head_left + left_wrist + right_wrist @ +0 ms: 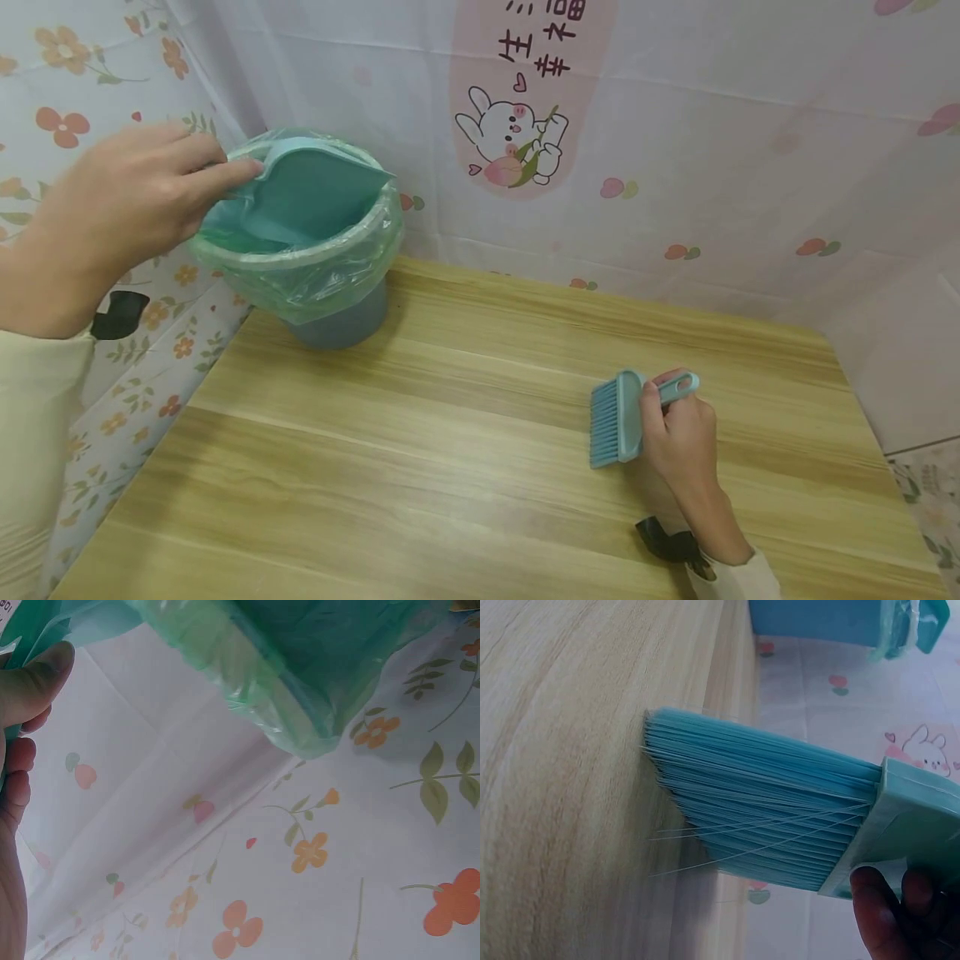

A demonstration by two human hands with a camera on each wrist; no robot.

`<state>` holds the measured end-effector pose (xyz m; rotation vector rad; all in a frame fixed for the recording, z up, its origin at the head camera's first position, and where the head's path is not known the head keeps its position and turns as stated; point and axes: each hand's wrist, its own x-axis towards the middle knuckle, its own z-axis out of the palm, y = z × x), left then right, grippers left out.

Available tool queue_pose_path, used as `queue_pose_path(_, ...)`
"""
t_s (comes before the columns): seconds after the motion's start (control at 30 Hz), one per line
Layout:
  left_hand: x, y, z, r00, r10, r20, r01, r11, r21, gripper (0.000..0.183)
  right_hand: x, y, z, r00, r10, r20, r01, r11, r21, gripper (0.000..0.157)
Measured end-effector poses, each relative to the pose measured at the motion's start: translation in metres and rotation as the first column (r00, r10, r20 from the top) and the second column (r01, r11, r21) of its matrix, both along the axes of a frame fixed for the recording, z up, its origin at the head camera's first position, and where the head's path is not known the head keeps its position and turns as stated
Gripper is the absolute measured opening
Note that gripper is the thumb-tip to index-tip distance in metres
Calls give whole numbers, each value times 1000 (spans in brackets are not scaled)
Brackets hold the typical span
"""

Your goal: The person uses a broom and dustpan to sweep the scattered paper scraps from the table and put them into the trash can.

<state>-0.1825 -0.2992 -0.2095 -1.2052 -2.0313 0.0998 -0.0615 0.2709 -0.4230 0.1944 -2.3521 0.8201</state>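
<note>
My left hand (161, 179) grips the handle of a light-blue dustpan (322, 187), which is tipped down inside the mouth of a trash can (348, 321). A green plastic bag (322, 287) lines the can and folds over its rim. In the left wrist view, thumb and fingers (34, 686) wrap the handle beside the bag. Over at the table's right side, my right hand (682, 437) holds a small blue hand brush (630, 417) by its handle. Its bristles (757, 795) point left, their tips close to the wood in the right wrist view.
The wooden table (420, 467) spans the lower view, with the can at its back left corner. Behind it hangs a white curtain (712, 150) with a bunny print, and a floral cloth (172, 325) covers the left side.
</note>
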Motion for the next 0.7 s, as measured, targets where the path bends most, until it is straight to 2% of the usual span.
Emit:
queue_pose_path(0.13, -1, 2, 2, 1000, 5, 5, -5, 1000, 16, 26, 1, 0, 1, 1000, -5, 4, 5, 1000, -1, 16)
queue_pose_path(0.23, -1, 0, 3, 1000, 20, 4, -20, 1000, 19, 28, 1, 0, 2, 1000, -8, 10, 8, 1000, 0, 17)
queue_pose_path(0.33, -2, -3, 7, 999, 44, -21, -45, 999, -12, 31, 0, 1, 1, 1000, -10, 16, 10, 1000, 1, 17)
queue_pose_path(0.47, -2, -3, 14, 996, 70, -58, -71, 997, -8, 26, 0, 1, 1, 1000, -13, 23, 13, 1000, -3, 17)
queue_pose_path(0.57, -1, -3, 16, 995, 76, -62, -75, 997, 24, 23, 0, 1, 1, 1000, -11, 21, 11, 1000, -5, 16)
queue_pose_path(0.7, 0, -4, 13, 997, 48, -63, -42, 995, 92, 24, 0, 1, 1, 1000, -3, 13, 3, 1000, -2, 16)
